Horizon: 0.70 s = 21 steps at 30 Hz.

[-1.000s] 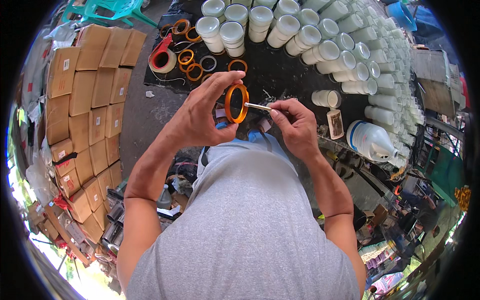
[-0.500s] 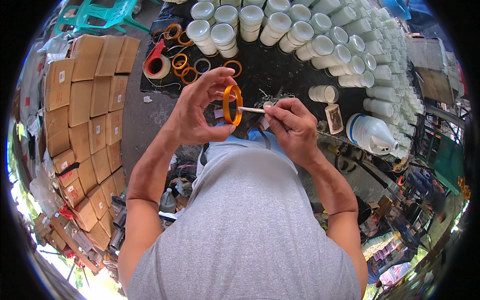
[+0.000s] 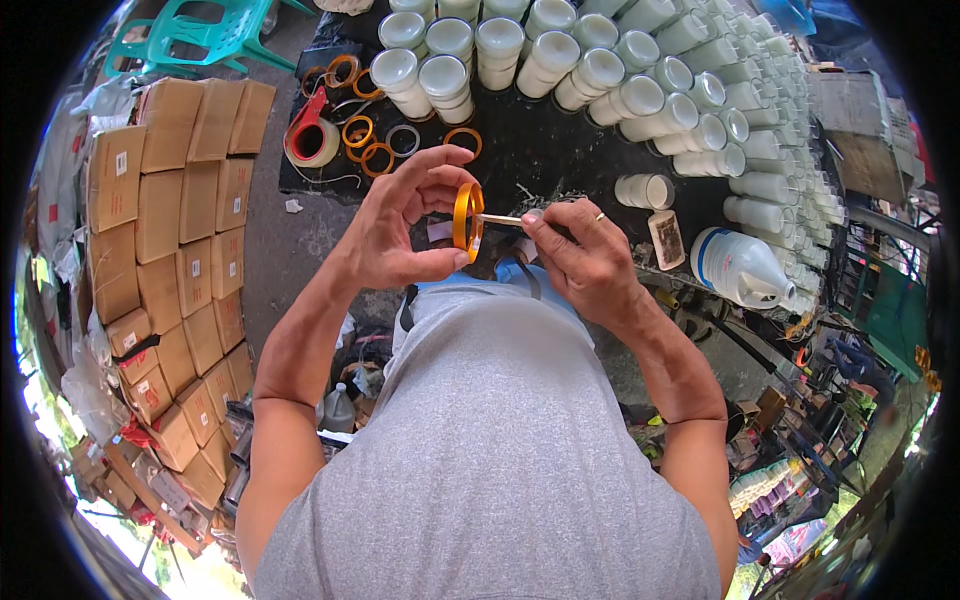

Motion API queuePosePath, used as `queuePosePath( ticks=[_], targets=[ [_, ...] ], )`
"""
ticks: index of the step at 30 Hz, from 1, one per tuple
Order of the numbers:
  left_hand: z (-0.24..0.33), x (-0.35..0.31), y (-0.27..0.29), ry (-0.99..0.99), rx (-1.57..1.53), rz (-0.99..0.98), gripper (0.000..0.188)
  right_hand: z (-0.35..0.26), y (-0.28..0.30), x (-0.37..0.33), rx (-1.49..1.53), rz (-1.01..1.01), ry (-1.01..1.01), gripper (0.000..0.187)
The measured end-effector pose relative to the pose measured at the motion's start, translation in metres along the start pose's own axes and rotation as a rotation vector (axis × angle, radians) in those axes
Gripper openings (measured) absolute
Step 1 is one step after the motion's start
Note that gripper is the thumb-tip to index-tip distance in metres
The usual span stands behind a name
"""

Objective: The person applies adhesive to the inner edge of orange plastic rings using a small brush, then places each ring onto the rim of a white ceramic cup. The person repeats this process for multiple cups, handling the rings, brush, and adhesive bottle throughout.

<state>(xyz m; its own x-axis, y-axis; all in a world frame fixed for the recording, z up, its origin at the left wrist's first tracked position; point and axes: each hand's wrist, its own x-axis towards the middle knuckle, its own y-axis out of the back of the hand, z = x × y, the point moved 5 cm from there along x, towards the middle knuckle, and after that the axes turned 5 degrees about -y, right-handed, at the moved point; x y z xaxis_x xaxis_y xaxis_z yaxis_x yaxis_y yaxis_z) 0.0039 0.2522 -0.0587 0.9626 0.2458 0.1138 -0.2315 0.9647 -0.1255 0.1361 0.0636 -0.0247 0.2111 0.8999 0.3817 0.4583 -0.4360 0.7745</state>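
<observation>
My left hand (image 3: 405, 225) pinches an upright orange-gold ring (image 3: 460, 222) by its edge, thumb below and fingers above and behind. The ring stands nearly edge-on. From the right, my right hand (image 3: 585, 255) grips a thin pale stick (image 3: 502, 220) between thumb and fingers. The stick's far end meets the ring's right side; whether it has a brush tip is too small to tell. Just beyond my left fingers, another orange ring (image 3: 463, 141) lies on the black table (image 3: 545, 150). More orange rings (image 3: 378, 159) and a grey ring (image 3: 404, 140) lie farther left.
A red tape dispenser (image 3: 311, 140) sits at the table's left edge. Rows of white-filled glass cups (image 3: 446, 85) cover the far and right sides. At right are a lying cup (image 3: 645, 190), a small tray (image 3: 667, 240) and a plastic jug (image 3: 738, 265). Cardboard boxes (image 3: 160, 225) are stacked left.
The orange ring has shifted slightly right and turned a little in my left hand. My right hand has rotated slightly and edged left, with the stick still at the ring.
</observation>
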Motion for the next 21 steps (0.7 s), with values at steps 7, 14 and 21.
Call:
queuePosePath(
  ticks=[7, 14, 21],
  targets=[
    [-0.013, -0.003, 0.002, 0.118, -0.237, 0.003, 0.074, -0.002, 0.002, 0.002, -0.053, 0.024, 0.047, 0.038],
    [-0.019, -0.006, 0.003, 0.18, -0.383, -0.019, 0.06, -0.007, -0.004, 0.001, -0.136, 0.046, 0.088, 0.034],
    [-0.037, -0.003, 0.011, 0.187, -0.371, -0.025, 0.056, -0.013, -0.006, 0.004, -0.176, 0.074, 0.133, 0.03]
  ],
)
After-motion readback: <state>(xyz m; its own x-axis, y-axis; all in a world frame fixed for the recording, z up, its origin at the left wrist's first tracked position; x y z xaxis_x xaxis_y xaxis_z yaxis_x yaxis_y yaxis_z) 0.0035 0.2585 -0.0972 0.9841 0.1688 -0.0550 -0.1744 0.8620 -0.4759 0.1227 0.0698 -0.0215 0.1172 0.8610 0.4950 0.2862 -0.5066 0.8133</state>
